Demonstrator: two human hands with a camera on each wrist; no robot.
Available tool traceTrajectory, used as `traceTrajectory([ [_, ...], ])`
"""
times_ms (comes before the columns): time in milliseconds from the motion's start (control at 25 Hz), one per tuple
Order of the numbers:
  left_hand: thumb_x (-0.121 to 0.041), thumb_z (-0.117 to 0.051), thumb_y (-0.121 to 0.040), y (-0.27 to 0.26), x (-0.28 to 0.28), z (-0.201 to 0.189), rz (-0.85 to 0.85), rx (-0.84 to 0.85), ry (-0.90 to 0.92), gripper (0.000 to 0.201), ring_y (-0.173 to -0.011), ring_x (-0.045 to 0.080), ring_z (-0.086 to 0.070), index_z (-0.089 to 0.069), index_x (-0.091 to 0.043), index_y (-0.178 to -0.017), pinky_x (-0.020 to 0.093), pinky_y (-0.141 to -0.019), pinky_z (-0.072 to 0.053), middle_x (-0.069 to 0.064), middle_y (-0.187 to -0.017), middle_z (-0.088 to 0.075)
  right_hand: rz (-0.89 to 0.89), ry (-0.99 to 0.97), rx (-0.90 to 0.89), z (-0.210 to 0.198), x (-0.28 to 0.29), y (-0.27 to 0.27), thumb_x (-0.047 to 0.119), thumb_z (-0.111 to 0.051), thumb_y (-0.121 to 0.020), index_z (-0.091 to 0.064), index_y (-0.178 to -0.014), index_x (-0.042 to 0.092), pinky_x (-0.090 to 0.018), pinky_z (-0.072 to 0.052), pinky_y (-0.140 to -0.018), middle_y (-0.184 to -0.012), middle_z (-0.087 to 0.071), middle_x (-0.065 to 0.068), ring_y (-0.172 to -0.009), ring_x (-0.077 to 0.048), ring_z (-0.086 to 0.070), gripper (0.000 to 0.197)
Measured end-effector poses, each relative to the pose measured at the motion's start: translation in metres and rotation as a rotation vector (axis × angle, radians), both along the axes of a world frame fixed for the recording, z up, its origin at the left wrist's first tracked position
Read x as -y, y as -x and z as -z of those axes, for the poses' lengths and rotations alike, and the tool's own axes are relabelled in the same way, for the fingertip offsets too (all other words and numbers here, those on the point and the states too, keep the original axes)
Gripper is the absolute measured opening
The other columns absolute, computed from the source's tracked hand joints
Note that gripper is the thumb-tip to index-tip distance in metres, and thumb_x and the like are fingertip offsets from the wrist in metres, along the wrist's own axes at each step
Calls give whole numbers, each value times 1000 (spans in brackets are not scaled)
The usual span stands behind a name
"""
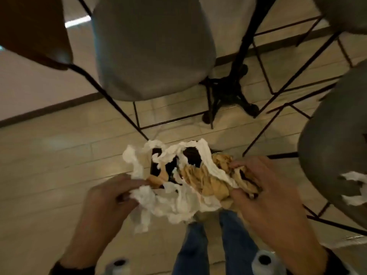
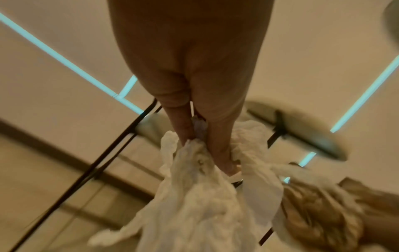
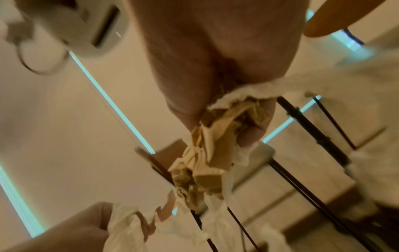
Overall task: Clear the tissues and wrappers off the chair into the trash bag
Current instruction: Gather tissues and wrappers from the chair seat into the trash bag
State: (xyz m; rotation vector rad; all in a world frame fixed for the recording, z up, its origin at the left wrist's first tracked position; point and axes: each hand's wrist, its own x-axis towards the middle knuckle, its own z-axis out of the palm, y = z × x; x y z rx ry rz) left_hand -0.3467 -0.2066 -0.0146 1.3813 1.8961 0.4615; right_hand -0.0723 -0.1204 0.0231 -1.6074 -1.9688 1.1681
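The crumpled white tissues (image 1: 174,197) and the wrinkled brown paper wrapper (image 1: 206,179) hang in one soft bundle above the pale tiled floor (image 1: 59,155), between both hands. The left hand (image 1: 105,199) pinches the tissue at 9 o'clock; the right hand (image 1: 266,191) clenches the wrapper at 3 o'clock. More torn tissue pieces (image 1: 355,187) lie on the round grey seat (image 1: 327,155) further at 3 o'clock.

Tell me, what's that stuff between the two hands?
Crumpled white tissues and a brown paper wrapper, bunched together. The left hand and right hand grip opposite ends. The head view shows it best.
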Motion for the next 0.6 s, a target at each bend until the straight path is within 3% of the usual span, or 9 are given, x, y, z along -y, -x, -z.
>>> traceTrajectory([
  [80, -27, -68, -73, -8, -5, 59, -6, 29, -38, 17, -72, 5, -62, -72, -31, -89, 22, -65, -49, -14, -82, -66, -46, 61, 121, 75, -3, 27, 4, -70, -71, -61, -100, 21, -11, -36, -63, -96, -53, 6, -80, -5, -47, 34],
  [200, -5, -73, -70, 10, 5, 195, -113, 26, 136, 25, -80, 18, -66, -73, -17, -92, 36, -74, -55, 3, -89, -72, -98, 158, 208, 208, -5, 57, 4, -66, -76, -57, -107, 18, -24, -43, -69, -105, -53, -1, -90, -20, -57, 36],
  [320, -6, -72, -72, 8, 4, 312, -141, -32, 319, 24, -92, 27, -65, -73, -11, -96, 28, -77, -46, 12, -100, -72, -147, 228, 276, 335, 2, 77, 2, -66, -77, -55, -112, 17, -31, -51, -79, -115, -51, -5, -99, -25, -58, 40],
  [400, -11, -70, -75, 8, 4, 381, -125, -65, 384, 27, -98, 30, -63, -70, -10, -102, 30, -80, -46, 14, -105, -70, -181, 267, 340, 405, 9, 86, 3, -65, -79, -52, -116, 15, -36, -51, -88, -120, -48, -7, -105, -28, -56, 41],
  [520, -18, -70, -78, 6, 1, 444, -45, -32, 457, 33, -103, 28, -62, -67, -10, -110, 36, -88, -50, 12, -111, -69, -245, 335, 452, 478, 20, 88, 5, -61, -83, -47, -122, 12, -39, -46, -96, -127, -43, -11, -113, -31, -49, 42],
  [600, -21, -70, -78, -9, -2, 461, 172, 11, 441, 30, -104, 26, -62, -69, -13, -107, 33, -87, -48, 8, -110, -70, -282, 380, 505, 510, 27, 87, 7, -63, -81, -45, -123, 12, -40, -46, -97, -128, -40, -11, -115, -32, -46, 46],
])
